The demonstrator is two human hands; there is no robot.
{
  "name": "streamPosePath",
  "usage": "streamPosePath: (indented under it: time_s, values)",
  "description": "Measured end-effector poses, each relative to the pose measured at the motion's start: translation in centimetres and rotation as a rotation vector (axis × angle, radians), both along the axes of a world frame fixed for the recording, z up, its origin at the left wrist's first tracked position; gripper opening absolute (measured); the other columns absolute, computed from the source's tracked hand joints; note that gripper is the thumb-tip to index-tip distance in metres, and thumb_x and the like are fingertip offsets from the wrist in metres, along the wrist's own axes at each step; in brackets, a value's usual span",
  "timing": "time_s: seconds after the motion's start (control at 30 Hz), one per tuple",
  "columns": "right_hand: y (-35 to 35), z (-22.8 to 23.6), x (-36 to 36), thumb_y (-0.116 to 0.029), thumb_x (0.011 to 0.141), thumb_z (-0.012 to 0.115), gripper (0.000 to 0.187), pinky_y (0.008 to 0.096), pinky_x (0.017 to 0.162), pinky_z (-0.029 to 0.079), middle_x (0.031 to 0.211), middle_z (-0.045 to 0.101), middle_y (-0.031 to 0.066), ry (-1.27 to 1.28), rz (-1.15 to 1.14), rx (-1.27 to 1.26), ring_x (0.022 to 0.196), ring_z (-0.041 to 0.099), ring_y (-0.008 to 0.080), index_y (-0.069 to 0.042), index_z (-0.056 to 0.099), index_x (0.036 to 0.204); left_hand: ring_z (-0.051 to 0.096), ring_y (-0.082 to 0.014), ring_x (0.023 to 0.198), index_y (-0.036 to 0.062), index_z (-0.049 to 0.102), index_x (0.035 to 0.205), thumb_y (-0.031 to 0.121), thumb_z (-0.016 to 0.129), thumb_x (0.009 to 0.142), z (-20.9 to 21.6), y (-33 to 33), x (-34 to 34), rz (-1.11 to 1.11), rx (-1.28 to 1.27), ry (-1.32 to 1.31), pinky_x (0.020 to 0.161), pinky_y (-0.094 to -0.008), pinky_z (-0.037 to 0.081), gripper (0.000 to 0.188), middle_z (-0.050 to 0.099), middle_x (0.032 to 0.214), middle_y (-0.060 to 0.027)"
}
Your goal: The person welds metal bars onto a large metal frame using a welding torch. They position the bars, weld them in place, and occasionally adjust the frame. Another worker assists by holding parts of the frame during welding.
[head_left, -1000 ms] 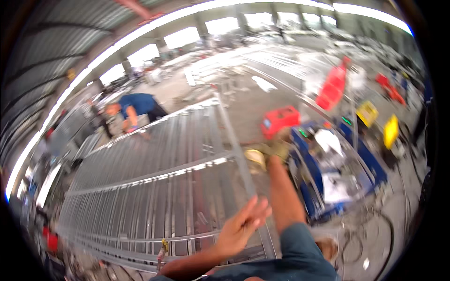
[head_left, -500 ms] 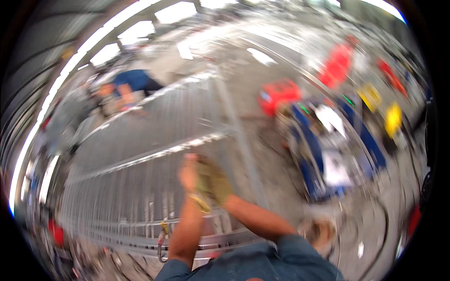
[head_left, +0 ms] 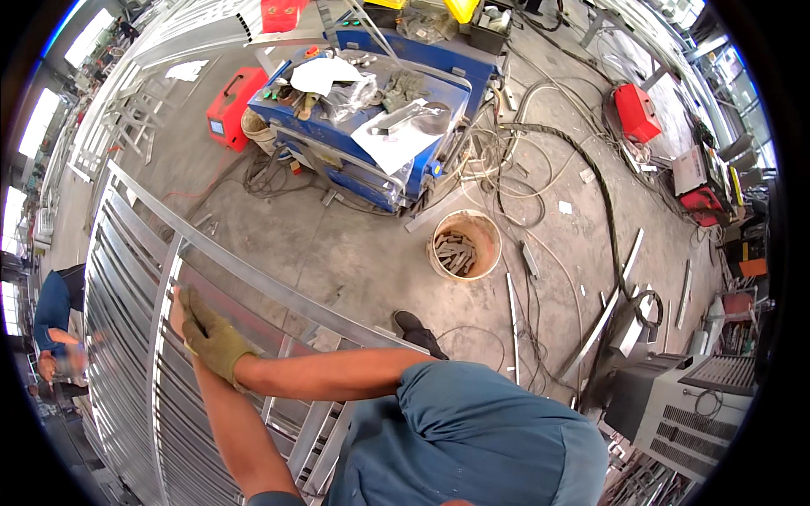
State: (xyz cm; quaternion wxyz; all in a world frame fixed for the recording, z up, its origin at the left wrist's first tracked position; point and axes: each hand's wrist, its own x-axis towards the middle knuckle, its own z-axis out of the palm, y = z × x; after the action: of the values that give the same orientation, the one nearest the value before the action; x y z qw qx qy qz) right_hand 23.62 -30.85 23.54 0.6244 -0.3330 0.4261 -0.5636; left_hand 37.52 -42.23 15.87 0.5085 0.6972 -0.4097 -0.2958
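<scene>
An olive work glove covers my right hand (head_left: 214,337), its fingers bent close together against my left hand (head_left: 177,314). What the gloved fingers hold, if anything, is hidden. My left hand is bare, and the glove covers most of it, so its grip does not show. Both hands are above a metal frame with many parallel slats (head_left: 126,312), next to its bright crossbar (head_left: 159,371). A long grey rail (head_left: 253,274) edges the frame beyond my right hand.
A blue tool cart (head_left: 337,126) bears papers, gloves and plastic. Near it stand a red machine (head_left: 236,105) and a bucket of metal offcuts (head_left: 491,268). Cables (head_left: 582,160) and metal bars (head_left: 603,337) litter the floor at right. At far left, a co-worker (head_left: 57,316) bends beside the frame.
My view has swung right, bringing the blue cart to the top middle and the slatted frame to the left. My hands stay close together over the frame.
</scene>
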Motion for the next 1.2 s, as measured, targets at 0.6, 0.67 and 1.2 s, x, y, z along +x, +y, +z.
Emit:
streamPosePath:
  time_s: [0.6,0.67,1.2]
  values:
    - [-2.8,-7.0,-10.1,-0.030,0.107,0.068,0.037,0.0378,0.095,0.053,0.127,0.068,0.0106,0.386,0.218,0.133,0.108,0.064,0.0243,-0.010,0.064,0.138,0.065,-0.0188,0.072,-0.0036,0.078,0.091,0.039,0.084,0.098,4.3,-3.3,-15.3,-0.190,0.014,-0.232,0.071,-0.0379,0.051,0.043,0.073,0.078,-0.0076]
    - [-0.8,-6.9,-11.2,-0.032,0.108,0.070,0.047,0.0377,0.103,0.051,0.137,0.063,0.0128,0.294,0.226,0.083,0.119,0.061,0.0244,-0.009,0.058,0.146,0.068,-0.0216,0.075,-0.0042,0.079,0.095,0.042,0.082,0.098,3.8,-5.4,-16.2,-0.203,0.043,-0.218,0.075,-0.0391,0.053,0.046,0.075,0.080,-0.0123]
    - [-10.3,-21.8,-30.5,-0.014,0.100,0.079,0.023,0.0393,0.071,0.064,0.108,0.076,0.0038,-0.181,-0.201,0.304,0.089,0.073,0.0182,-0.010,0.074,0.122,0.067,-0.0253,0.131,-0.0015,0.060,0.153,0.034,0.074,0.109,-6.4,-4.3,-27.5,-0.611,0.167,0.389,0.112,-0.0405,0.053,0.059,0.067,0.148,-0.0151]
